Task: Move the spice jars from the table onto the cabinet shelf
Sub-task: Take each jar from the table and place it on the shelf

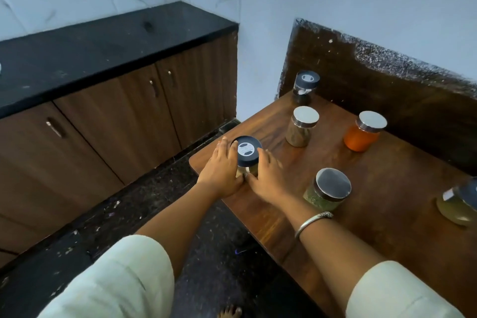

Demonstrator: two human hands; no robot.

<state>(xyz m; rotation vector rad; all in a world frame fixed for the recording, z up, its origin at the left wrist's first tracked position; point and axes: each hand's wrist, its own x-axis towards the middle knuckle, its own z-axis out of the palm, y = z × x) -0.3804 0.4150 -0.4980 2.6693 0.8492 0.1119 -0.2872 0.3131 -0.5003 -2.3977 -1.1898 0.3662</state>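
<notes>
Six spice jars (302,126) are located on the wooden table (387,175). The dark-lidded jar (246,152) at the table's left corner is held between the left hand (219,168) and the right hand (265,175), with fingers curled round its sides. The cabinet (116,124) stands apart, with its doors closed.

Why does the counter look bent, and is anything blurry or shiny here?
Head view: the wide-angle lens bows the black stone countertop; the brown wooden cabinet doors look smeared by blur; a soft sheen sits on the steel lid of the green-filled glass jar; the left hand and right hand gripping the dark-lidded glass jar look slightly soft.
</notes>
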